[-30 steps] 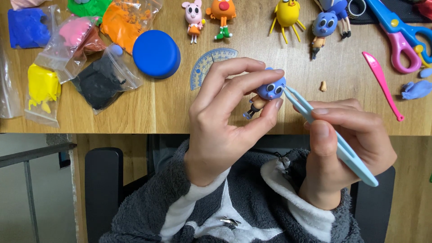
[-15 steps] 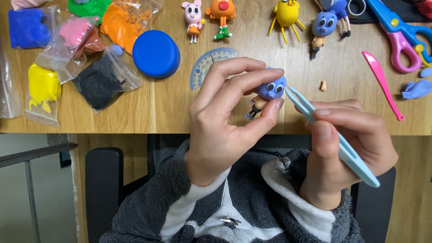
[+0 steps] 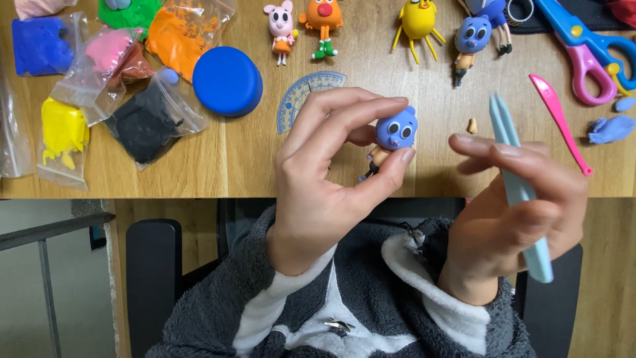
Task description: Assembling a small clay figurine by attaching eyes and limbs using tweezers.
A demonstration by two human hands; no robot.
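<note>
Bags of coloured clay (image 3: pixel 99 79) are lying at the left of the wooden table (image 3: pixel 199 166), beside a blue round lid (image 3: pixel 227 81) and a clear protractor (image 3: pixel 306 93). The left hand (image 3: pixel 331 179) is pinching a blue-headed clay figure (image 3: pixel 392 136) over the table edge. Just apart, the right hand (image 3: pixel 513 212) is gripping a pale blue modelling tool (image 3: pixel 520 189). Finished figures (image 3: pixel 371 26), a pink tool (image 3: pixel 560 122) and scissors (image 3: pixel 589 50) are resting behind.

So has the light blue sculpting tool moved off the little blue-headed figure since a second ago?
Yes. The light blue tool in the right hand has pulled away rightward from the blue-headed figure, and now stands nearer the pink tool on the table.
</note>
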